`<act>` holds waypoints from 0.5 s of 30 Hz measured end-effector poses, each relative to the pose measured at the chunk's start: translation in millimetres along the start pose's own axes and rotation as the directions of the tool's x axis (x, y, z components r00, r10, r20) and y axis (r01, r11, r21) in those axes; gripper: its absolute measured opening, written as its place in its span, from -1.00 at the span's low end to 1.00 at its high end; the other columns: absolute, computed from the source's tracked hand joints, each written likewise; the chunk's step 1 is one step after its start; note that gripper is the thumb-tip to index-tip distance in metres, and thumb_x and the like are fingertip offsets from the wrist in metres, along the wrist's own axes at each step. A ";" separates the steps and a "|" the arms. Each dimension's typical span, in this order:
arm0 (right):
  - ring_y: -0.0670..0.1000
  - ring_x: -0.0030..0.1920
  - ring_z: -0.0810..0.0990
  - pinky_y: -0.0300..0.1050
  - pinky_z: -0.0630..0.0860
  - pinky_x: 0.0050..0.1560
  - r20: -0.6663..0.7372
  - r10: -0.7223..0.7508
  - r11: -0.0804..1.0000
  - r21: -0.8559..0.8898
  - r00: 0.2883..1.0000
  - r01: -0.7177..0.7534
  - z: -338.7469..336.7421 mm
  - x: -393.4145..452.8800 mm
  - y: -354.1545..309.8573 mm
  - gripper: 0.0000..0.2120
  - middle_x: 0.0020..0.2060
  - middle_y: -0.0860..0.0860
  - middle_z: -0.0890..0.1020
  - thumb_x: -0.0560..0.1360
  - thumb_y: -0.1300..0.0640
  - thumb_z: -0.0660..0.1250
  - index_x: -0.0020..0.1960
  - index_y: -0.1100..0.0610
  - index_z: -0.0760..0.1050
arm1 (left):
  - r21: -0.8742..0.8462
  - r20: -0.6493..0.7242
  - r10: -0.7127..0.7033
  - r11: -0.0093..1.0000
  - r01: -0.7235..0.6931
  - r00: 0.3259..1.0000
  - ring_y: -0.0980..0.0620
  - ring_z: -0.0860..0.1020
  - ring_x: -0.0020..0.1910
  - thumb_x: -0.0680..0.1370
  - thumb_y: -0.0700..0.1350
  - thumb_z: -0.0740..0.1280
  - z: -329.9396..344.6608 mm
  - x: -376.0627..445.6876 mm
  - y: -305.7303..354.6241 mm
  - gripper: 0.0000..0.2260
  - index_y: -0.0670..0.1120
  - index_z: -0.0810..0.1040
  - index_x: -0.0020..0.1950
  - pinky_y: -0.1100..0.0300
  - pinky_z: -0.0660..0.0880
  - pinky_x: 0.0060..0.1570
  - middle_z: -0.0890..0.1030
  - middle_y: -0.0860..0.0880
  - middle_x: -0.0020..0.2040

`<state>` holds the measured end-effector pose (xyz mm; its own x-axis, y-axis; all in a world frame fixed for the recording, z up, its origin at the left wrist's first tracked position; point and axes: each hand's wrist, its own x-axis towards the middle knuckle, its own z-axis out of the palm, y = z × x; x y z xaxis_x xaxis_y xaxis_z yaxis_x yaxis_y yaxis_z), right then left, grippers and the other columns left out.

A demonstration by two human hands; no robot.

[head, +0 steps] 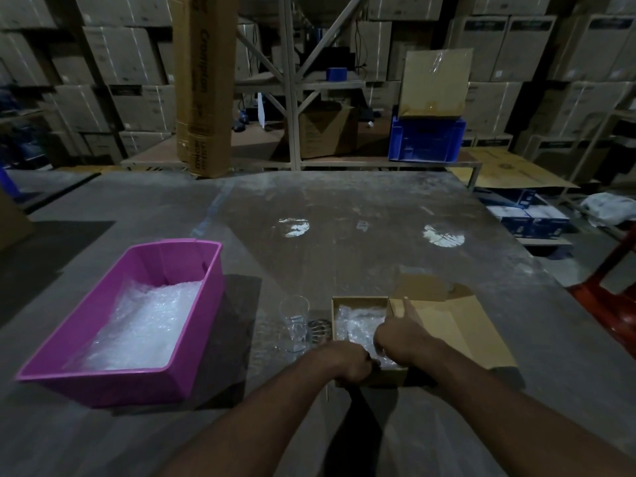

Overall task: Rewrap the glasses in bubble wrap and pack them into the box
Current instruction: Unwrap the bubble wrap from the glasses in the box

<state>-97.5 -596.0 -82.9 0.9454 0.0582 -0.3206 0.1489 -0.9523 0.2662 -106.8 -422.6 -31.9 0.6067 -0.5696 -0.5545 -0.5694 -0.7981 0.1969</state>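
Observation:
A small open cardboard box [358, 300] sits near the table's front edge, its lid flap lying open to the right. Inside it lies a bubble-wrapped bundle [358, 325]. My right hand [399, 333] reaches into the box with its fingers curled down on the bundle and the thumb raised. My left hand [351, 364] grips the box's near left corner. A bare clear glass [294, 323] stands upright just left of the box. A pink plastic tub [192, 342] at the left holds loose bubble wrap [144, 325].
The grey table [344, 208] is scuffed, with two bright light reflections at its middle. A red stool [605, 297] stands off the right edge. Cardboard cartons, a blue crate [426, 139] and racking fill the background.

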 end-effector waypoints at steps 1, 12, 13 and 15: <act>0.02 0.34 0.46 0.40 -0.50 0.30 0.005 0.005 1.000 -0.001 1.000 -0.005 4.4 -0.5 2.3 -0.75 0.14 -0.07 0.65 0.60 -0.05 0.20 0.13 -0.07 0.62 | -0.014 -0.006 -0.013 1.000 0.013 1.000 -0.21 0.47 0.36 0.72 0.05 -0.02 -1.4 -2.2 2.0 -0.55 -0.09 0.43 0.49 -0.03 0.40 0.25 0.47 -0.21 0.44; 0.05 0.34 0.47 0.32 -0.29 0.49 -0.032 -0.076 0.996 0.041 0.997 0.077 -32.8 -56.3 -16.2 -0.75 0.20 0.03 0.64 0.62 0.12 0.21 0.19 0.02 0.62 | -0.048 -0.188 -0.043 0.998 0.035 0.981 -0.20 0.57 0.16 0.64 -0.02 0.15 -2.5 -16.8 0.0 -0.67 -0.16 0.61 0.19 0.00 0.46 0.06 0.61 -0.21 0.20; 0.05 0.35 0.46 0.31 -0.28 0.49 -0.019 -0.072 0.997 0.035 0.997 0.073 -32.1 -59.0 -17.2 -0.74 0.23 0.04 0.62 0.63 0.12 0.20 0.23 0.05 0.60 | -0.036 -0.193 -0.049 0.998 0.043 0.980 -0.20 0.57 0.16 0.64 -0.01 0.15 -1.5 -17.1 0.0 -0.66 -0.17 0.61 0.18 -0.01 0.46 0.08 0.62 -0.21 0.20; 0.07 0.37 0.45 0.32 -0.26 0.50 -0.001 -0.063 0.998 0.022 0.998 0.063 -27.9 -60.7 -16.7 -0.71 0.28 0.06 0.60 0.64 0.10 0.19 0.29 0.06 0.56 | -0.021 -0.189 -0.053 0.999 0.050 0.981 -0.22 0.57 0.18 0.65 -0.01 0.16 1.2 -17.1 0.7 -0.66 -0.17 0.61 0.20 -0.02 0.47 0.11 0.61 -0.22 0.22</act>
<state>-149.4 -575.3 -42.5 0.9344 0.1186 -0.3360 0.2020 -0.9531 0.2253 -118.3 -413.2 -23.2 0.7300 -0.5533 -0.4011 -0.5268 -0.8295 0.1854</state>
